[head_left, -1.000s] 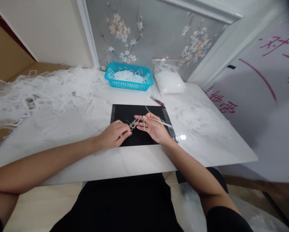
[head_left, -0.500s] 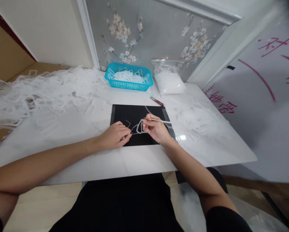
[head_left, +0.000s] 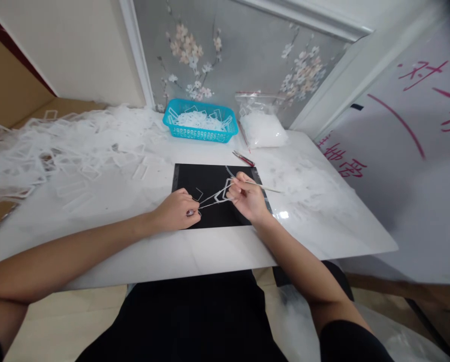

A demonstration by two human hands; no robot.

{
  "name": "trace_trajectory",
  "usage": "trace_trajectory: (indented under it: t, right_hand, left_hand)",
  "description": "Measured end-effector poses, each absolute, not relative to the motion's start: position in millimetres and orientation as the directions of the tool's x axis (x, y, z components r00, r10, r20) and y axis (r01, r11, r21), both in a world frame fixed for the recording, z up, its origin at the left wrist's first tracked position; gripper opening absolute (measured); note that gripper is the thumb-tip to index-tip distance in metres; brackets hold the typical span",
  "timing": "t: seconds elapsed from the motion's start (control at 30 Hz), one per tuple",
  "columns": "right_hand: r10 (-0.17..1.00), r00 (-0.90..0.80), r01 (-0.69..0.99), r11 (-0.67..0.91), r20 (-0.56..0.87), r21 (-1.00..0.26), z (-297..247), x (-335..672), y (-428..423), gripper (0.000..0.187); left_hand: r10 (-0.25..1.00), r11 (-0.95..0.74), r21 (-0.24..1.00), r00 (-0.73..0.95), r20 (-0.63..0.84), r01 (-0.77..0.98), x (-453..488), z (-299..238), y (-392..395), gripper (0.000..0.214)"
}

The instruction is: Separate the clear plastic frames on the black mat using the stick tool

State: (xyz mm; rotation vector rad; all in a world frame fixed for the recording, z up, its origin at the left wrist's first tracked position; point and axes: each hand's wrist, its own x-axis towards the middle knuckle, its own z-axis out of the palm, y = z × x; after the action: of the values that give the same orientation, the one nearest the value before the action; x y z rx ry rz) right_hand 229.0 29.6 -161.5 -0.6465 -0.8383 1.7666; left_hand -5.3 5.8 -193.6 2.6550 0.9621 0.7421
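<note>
A black mat [head_left: 206, 176] lies on the white table [head_left: 210, 251]. Over it, my left hand [head_left: 178, 210] is closed in a pinch on one end of a thin white plastic frame strip [head_left: 215, 196]. My right hand [head_left: 247, 197] is closed on the other end of the strip, which is stretched taut between the two hands. The right hand also holds a slim stick-like tool [head_left: 264, 187] that points to the right. A small loose white frame piece [head_left: 198, 194] lies on the mat near my left hand.
A turquoise basket [head_left: 199, 120] of white frames and a clear bag of white bits [head_left: 261, 125] stand at the back. Red-handled tweezers [head_left: 243, 158] lie behind the mat. A heap of white frame scraps [head_left: 59, 146] covers the left; thin scraps [head_left: 308, 181] lie right.
My right hand went from open fingers to a pinch on the strip and pulled it right and up. The strip is now stretched out between both hands.
</note>
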Motion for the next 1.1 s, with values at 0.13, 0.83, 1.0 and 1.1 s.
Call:
trace_trajectory:
  t: [0.13, 0.83, 1.0, 1.1]
  right_hand:
    - [0.980, -0.195, -0.570, -0.152, -0.047, -0.807, -159, 240, 38, 0.035]
    - [0.990, -0.114, -0.825, -0.140, -0.081, -0.548, -130, 296, 58, 0.023]
    - [0.985, -0.166, -0.866, -0.170, -0.052, -0.470, -128, 288, 51, 0.025]
    - [0.979, -0.130, -0.887, -0.186, -0.160, -0.423, -135, 289, 58, 0.023]
  left_hand:
    - [0.656, -0.754, 0.381, 0.648, 0.388, 0.535, -7, -195, 7, 0.031]
    - [0.858, -0.503, 0.699, 0.392, 0.332, 0.508, 8, -160, 36, 0.034]
    - [0.823, -0.568, 0.690, 0.331, 0.462, 0.449, 74, -100, 89, 0.030]
    - [0.719, -0.695, 0.664, 0.284, 0.635, 0.276, 135, -53, 112, 0.022]
